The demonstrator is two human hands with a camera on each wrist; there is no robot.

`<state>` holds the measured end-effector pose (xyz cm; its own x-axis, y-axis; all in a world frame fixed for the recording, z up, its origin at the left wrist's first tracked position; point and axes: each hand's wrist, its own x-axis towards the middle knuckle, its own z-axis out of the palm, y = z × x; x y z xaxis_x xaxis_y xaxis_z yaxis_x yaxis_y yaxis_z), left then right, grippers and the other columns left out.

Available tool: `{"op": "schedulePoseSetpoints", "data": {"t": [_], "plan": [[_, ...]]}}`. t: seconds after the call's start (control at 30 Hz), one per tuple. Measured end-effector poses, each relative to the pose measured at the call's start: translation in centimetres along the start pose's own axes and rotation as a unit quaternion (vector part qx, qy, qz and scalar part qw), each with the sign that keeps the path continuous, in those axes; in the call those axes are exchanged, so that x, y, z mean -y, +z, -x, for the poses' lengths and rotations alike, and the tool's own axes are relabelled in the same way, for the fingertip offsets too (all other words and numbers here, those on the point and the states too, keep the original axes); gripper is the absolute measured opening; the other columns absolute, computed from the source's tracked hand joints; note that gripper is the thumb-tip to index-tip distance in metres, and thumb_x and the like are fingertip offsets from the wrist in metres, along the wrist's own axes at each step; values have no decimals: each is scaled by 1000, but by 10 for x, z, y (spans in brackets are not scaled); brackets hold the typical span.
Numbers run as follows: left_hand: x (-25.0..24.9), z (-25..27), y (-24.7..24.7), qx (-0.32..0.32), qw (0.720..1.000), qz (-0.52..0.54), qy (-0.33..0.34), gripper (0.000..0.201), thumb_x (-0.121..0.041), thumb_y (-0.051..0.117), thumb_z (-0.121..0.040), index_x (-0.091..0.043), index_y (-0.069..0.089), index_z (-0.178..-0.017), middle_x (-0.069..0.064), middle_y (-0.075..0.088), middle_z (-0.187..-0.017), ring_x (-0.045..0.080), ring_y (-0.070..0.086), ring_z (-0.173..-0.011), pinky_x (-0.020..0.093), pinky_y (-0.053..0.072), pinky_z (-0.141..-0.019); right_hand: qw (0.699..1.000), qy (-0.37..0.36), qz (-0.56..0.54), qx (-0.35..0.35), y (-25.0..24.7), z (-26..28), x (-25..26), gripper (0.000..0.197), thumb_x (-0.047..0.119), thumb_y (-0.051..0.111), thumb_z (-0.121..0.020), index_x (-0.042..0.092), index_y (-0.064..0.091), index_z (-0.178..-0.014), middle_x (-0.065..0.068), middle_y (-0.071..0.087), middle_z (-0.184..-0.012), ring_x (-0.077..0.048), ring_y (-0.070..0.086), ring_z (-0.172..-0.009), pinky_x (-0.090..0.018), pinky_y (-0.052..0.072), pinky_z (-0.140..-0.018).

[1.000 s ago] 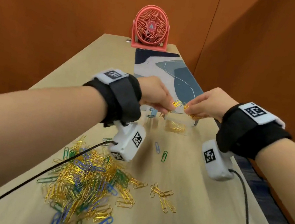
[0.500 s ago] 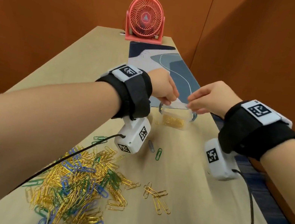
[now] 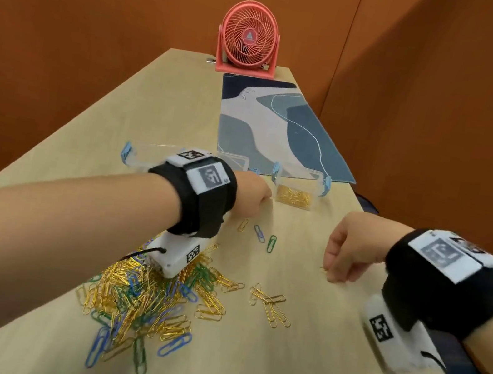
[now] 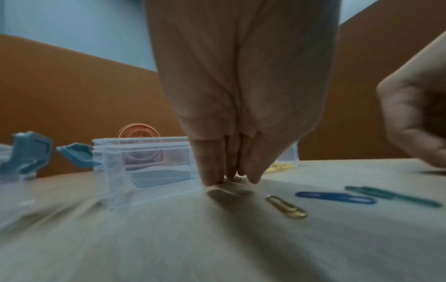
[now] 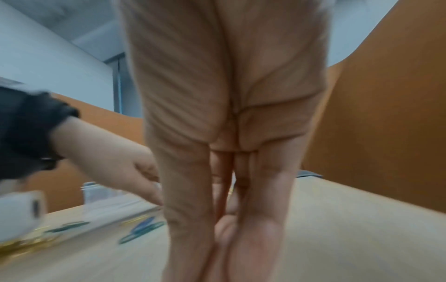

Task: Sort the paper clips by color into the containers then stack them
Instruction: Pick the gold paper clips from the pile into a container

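Note:
A clear container [image 3: 295, 192] holding gold paper clips stands mid-table. Two more clear containers [image 3: 142, 155] with blue latches stand left of it, one [image 4: 144, 164] seen close in the left wrist view. My left hand [image 3: 253, 198] has its bunched fingertips [image 4: 210, 177] down on the table beside that container, pinching a small gold clip [image 4: 235, 178]. My right hand [image 3: 341, 256] curls down over another gold clip [image 3: 323, 269] at its fingertips. A gold [image 3: 242, 225], a blue [image 3: 259, 233] and a green clip [image 3: 271, 243] lie between the hands. The mixed pile [image 3: 147, 294] lies under my left wrist.
A few linked gold clips [image 3: 270, 303] lie right of the pile. A patterned mat [image 3: 282, 127] and a red fan [image 3: 249, 39] sit at the far end. The table's right edge [image 3: 366, 208] runs close to my right arm. Orange walls enclose the table.
Both hands have left the space above the gold-clip container and come down to the table, the left beside the loose clips, the right nearer me.

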<state>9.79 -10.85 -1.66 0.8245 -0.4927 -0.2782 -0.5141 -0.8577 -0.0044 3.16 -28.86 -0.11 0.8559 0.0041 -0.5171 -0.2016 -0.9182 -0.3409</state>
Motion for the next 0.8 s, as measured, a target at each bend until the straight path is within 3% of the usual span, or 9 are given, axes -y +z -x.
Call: {"op": "schedulePoseSetpoints", "data": {"t": [0.1, 0.2, 0.27, 0.37, 0.43, 0.53, 0.7, 0.8], "plan": [[0, -1, 0, 1, 999, -38, 12, 41, -8, 34, -95, -9, 48, -133, 10, 53, -131, 26, 50, -118, 30, 40, -94, 997, -56, -23, 37, 15, 3, 14, 15, -4, 77, -68, 7, 70, -75, 2, 67, -58, -8, 62, -54, -15, 55, -56], [9, 14, 4, 1, 998, -42, 39, 34, -7, 37, -92, -9, 60, -118, 8, 62, -116, 24, 56, -101, 28, 41, -83, 993, -96, -23, 59, 24, 5, 21, 16, 0, 80, -67, 12, 70, -73, 1, 67, -63, -9, 63, -58, -15, 54, -56], [15, 30, 11, 1, 998, -31, 58, 33, -7, 40, -91, -11, 64, -112, 6, 66, -111, 22, 58, -97, 29, 46, -86, 993, -107, -21, 53, 24, 7, 21, 17, 3, 82, -65, 13, 70, -74, 2, 67, -62, -10, 63, -60, -16, 53, -55], [22, 58, 15, -4, 995, 40, 87, 30, -14, 47, -92, -17, 66, -116, -3, 67, -115, 15, 59, -104, 25, 44, -95, 994, -102, -13, 39, 18, 13, 21, 22, 11, 85, -63, 11, 71, -80, 2, 69, -68, -12, 65, -66, -18, 54, -59], [26, 71, 14, -16, 991, 107, 80, 31, -19, 51, -92, -23, 62, -121, -8, 65, -118, 8, 59, -106, 20, 44, -94, 995, -91, 13, 42, 17, 19, 20, 34, 20, 88, -58, 15, 71, -87, 1, 71, -78, -12, 64, -69, -24, 57, -67], [29, 73, 19, -31, 989, 131, 66, 35, -26, 54, -92, -24, 57, -126, -8, 61, -122, 7, 58, -107, 20, 45, -91, 993, -85, 69, 46, 29, 31, 22, 55, 33, 92, -47, 25, 64, -94, 3, 67, -90, -13, 64, -71, -33, 56, -77], [19, 80, 27, 5, 985, 139, 102, 25, -27, 61, -87, -27, 67, -112, -5, 64, -114, 8, 59, -98, 27, 48, -93, 980, -190, 48, 21, 62, 38, 39, 54, 24, 90, -53, 24, 62, -100, 12, 55, -82, -7, 54, -71, -23, 49, -69], [27, 100, 15, -8, 985, 149, 83, 28, -33, 70, -80, -29, 68, -108, -13, 64, -100, 3, 59, -91, 15, 48, -81, 975, -216, 42, 20, 64, 41, 44, 49, 23, 89, -55, 27, 63, -96, 13, 55, -81, -4, 53, -69, -18, 46, -67]]}}
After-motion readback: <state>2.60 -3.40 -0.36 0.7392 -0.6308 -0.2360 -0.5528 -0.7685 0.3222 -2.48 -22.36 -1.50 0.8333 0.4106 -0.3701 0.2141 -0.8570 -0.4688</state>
